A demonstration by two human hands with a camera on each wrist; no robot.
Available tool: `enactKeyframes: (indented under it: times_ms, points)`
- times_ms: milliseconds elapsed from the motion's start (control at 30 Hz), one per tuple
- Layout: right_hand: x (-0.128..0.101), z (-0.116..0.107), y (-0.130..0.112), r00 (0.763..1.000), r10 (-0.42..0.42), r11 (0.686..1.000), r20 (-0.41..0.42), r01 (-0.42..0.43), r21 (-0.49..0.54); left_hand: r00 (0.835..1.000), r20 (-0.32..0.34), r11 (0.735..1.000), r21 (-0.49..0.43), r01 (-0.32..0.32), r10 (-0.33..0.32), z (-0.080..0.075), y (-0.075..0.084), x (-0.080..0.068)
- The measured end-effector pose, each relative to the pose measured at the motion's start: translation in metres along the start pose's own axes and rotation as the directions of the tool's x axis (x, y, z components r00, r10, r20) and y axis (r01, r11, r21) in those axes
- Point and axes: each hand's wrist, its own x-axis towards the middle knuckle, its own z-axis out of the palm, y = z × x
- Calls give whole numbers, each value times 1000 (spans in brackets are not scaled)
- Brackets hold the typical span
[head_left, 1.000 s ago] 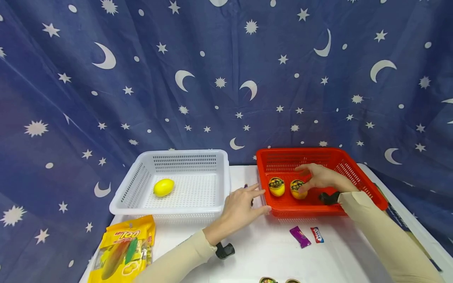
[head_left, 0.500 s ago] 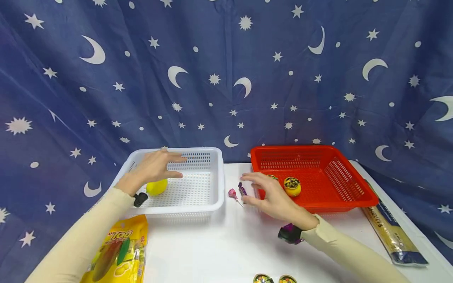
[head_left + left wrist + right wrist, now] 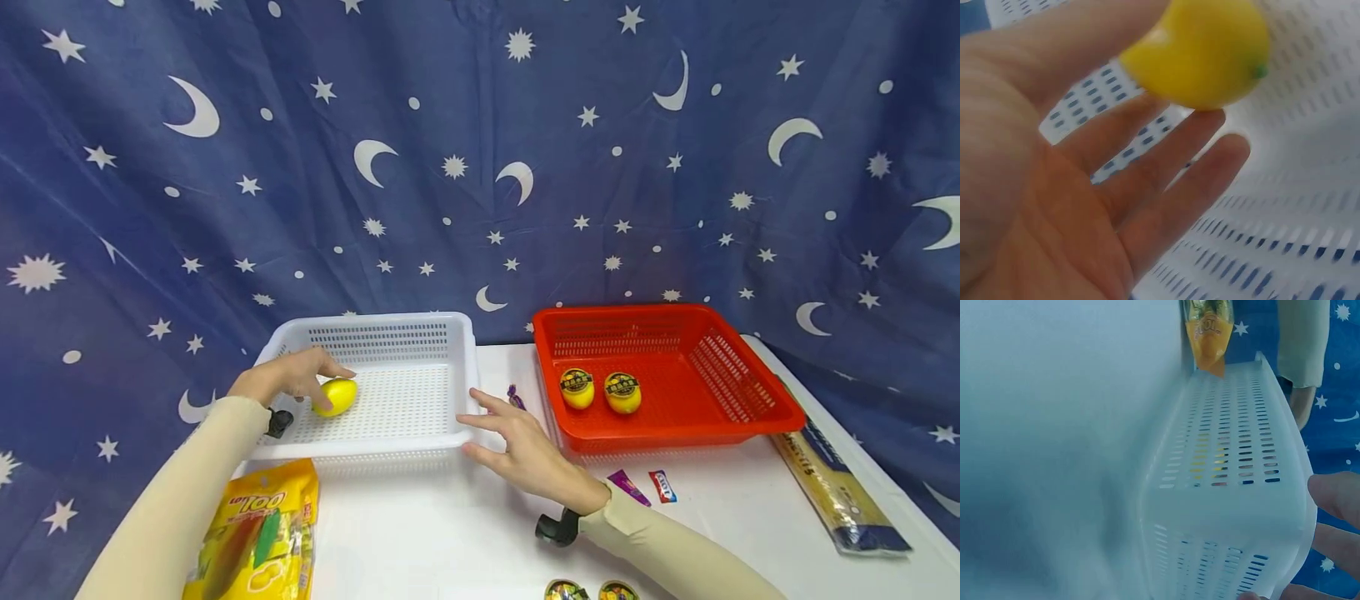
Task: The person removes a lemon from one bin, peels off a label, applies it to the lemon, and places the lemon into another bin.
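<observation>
My left hand (image 3: 294, 377) reaches into the white basket (image 3: 463, 383) and pinches a yellow lemon (image 3: 339, 397) between thumb and fingers. In the left wrist view this lemon (image 3: 1210, 56) has a small green tip, and the thumb covers part of it. At the white basket's right side is my right hand (image 3: 525, 446), its fingers spread and the fingertips right at the rim. The right wrist view has fingers (image 3: 1338, 494) beside the basket's rim (image 3: 1307, 487). Two lemons with black labels, one left (image 3: 577, 389) and one right (image 3: 622, 392), lie in the red basket (image 3: 675, 425).
A yellow candy bag (image 3: 258, 525) lies in front of the white basket. Small wrapped sweets, one purple (image 3: 628, 487) and one red and blue (image 3: 663, 487), lie before the red basket. A long packet (image 3: 840, 492) is at the right edge; two round lids (image 3: 566, 590) are at the front.
My left hand has moved left from between the baskets to the lemon in the white basket. The right hand has left the red basket and moved left to the white basket's rim.
</observation>
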Motion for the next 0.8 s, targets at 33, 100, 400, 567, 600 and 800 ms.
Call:
enactKeyframes:
  times_ms: [33, 100, 400, 567, 600, 800]
  points:
    - [0, 1, 0, 1000, 0, 1000, 3, 0, -1, 1000, 0, 1000, -14, 12, -12, 2, -1, 0]
    - [0, 2, 0, 1000, 0, 1000, 8, 0, -2, 999, -6, 999, -33, 36, -37, 6, -1, -1]
    - [1, 3, 0, 1000, -8, 1000, 21, 7, 8, 997, -30, 996, -43, 73, -74, 9, 1, -4]
    - [2, 0, 4, 999, -29, 999, 27, 28, 20, 995, -97, 998, -56, -21, 15, 9, 4, -8]
    - [1, -1, 5, 999, -26, 999, 26, 25, 28, 991, -124, 997, -56, -53, 46, 8, 7, -9]
    - [-14, -16, 12, 999, 27, 982, 41, -35, 187, 933, -301, 980, 33, -196, 197, 5, 49, -31]
